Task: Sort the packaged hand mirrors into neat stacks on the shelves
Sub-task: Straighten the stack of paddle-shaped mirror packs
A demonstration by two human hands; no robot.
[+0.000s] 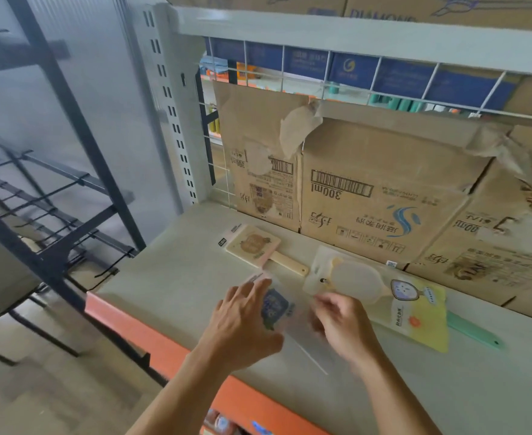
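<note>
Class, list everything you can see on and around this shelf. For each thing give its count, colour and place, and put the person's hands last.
cream mirror: one, cream, shelf's back left.
pale mirror: one, whitish in clear pack, mid-shelf.
yellow-green pack: one, mint handle, right of the pale mirror.
blue-print pack: one, clear, between the hands.
cardboard sheets: several, brown, along the back.
shelf: one, grey, orange front edge.
black rack: one, far left.
left hand: fingers straight, on the blue-print pack.
right hand: blurred, at that pack's right edge.

Soft, even daylight, faint shadows; motion blur smears both hands [242,324], and wide-angle edges bend.
</note>
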